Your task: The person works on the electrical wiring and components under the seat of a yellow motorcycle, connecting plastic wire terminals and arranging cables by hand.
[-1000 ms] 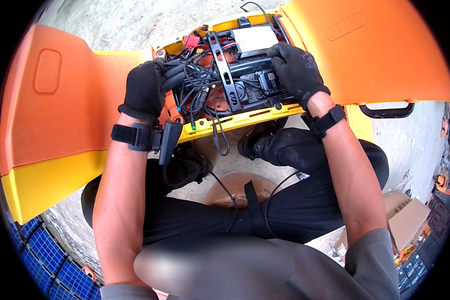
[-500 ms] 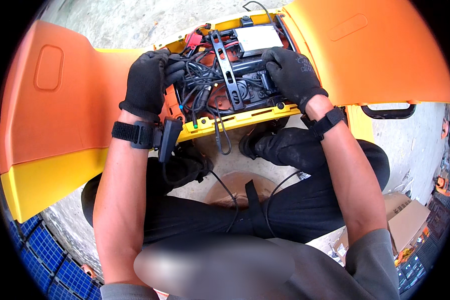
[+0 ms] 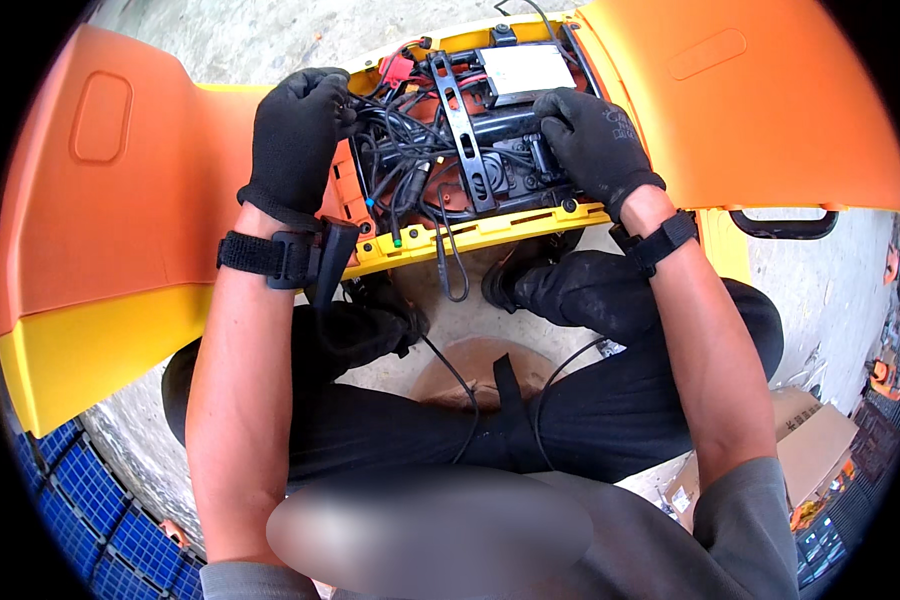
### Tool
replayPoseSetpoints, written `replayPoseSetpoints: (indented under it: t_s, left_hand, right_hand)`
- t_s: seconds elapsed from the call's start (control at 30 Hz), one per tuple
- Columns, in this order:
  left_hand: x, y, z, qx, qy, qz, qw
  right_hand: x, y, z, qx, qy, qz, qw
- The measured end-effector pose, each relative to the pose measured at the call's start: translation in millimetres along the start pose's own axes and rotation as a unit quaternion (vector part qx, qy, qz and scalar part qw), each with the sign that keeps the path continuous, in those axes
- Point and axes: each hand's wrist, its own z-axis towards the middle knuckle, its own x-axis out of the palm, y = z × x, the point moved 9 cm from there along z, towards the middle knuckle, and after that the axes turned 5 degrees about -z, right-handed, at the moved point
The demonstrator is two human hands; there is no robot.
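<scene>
An open compartment in an orange and yellow machine body [image 3: 490, 225] holds a tangle of black cables [image 3: 410, 140], a silver box [image 3: 525, 68], a slotted black bracket [image 3: 462, 130] and a red connector [image 3: 395, 67]. My left hand [image 3: 300, 140], in a black glove, is closed at the compartment's upper left beside the cables; what its fingertips hold is hidden. My right hand [image 3: 595, 145], also gloved, has curled fingers at the right end of the black tube [image 3: 500, 124], just below the silver box; what it grips is unclear.
Orange panels [image 3: 110, 230] [image 3: 740, 120] flank the compartment. A black handle [image 3: 782, 228] is at the right. My legs are bent below. Blue plastic crates [image 3: 90, 490] lie at lower left, and a cardboard box [image 3: 810, 450] at lower right, on a concrete floor [image 3: 210, 40].
My left hand has moved upward along the compartment's left edge, away from the middle of the cables. My right hand has stayed nearly in place, shifting only slightly.
</scene>
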Motion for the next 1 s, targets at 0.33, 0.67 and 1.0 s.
replayPoseSetpoints:
  t_s: [0.33,0.67,1.0]
  left_hand:
    - [2.6,-16.0,-6.4,-0.020,-0.001,-0.030,0.999]
    - [-4.0,-13.4,0.1,0.020,0.006,0.156,0.988]
    - [7.8,-42.0,-24.4,0.051,0.074,0.283,0.955]
  right_hand:
    - [-1.1,0.1,-0.6,-0.005,-0.005,0.007,1.000]
    - [1.0,1.1,0.7,-0.004,0.022,-0.020,1.000]
    - [-1.9,4.8,-0.7,-0.009,0.001,0.006,1.000]
